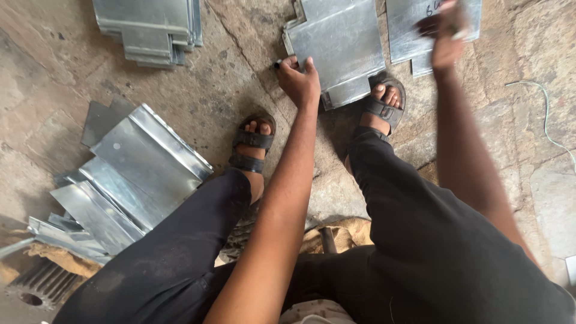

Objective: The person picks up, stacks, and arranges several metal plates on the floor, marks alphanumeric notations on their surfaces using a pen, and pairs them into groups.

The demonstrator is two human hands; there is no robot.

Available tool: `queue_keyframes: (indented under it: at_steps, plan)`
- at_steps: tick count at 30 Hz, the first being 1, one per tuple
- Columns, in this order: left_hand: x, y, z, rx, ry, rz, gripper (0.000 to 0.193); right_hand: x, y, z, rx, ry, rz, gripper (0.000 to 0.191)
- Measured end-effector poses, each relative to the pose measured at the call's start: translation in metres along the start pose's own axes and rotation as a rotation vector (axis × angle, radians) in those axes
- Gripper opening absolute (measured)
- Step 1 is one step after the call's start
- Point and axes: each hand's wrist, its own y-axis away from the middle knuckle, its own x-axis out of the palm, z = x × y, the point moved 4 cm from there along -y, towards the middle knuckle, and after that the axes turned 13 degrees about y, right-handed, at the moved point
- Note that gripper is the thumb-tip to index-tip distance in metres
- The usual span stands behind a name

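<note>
Your left hand, fingers curled, grips the near-left edge of a notched metal sheet lying flat on the concrete floor (steadying it). Your right hand, blurred, hovers over a second sheet; its grip cannot be told.

Just one view here: the camera sat on the person's head and looked almost straight down past the knees at the concrete floor. It was pretty close in, with both arms reaching away from the lens toward the frame's top edge.
</note>
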Motion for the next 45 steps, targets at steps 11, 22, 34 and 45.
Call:
queue_keyframes:
  at_steps: [11,22,34,45]
  plan:
    - [-0.006,-0.01,-0.001,-0.033,0.169,0.158,0.039,0.092,0.066,0.05,0.187,0.194,0.411,0.023]
    - [-0.004,-0.012,0.006,-0.084,0.186,0.189,0.038,0.097,0.073,0.021,0.111,0.156,0.337,0.02]
    - [-0.003,-0.013,0.008,-0.109,0.126,0.233,0.037,0.09,0.065,0.034,0.228,0.095,0.298,0.017]
    - [0.0,-0.012,0.014,-0.132,0.14,0.24,0.036,0.084,0.063,0.016,0.224,0.144,0.233,0.016]
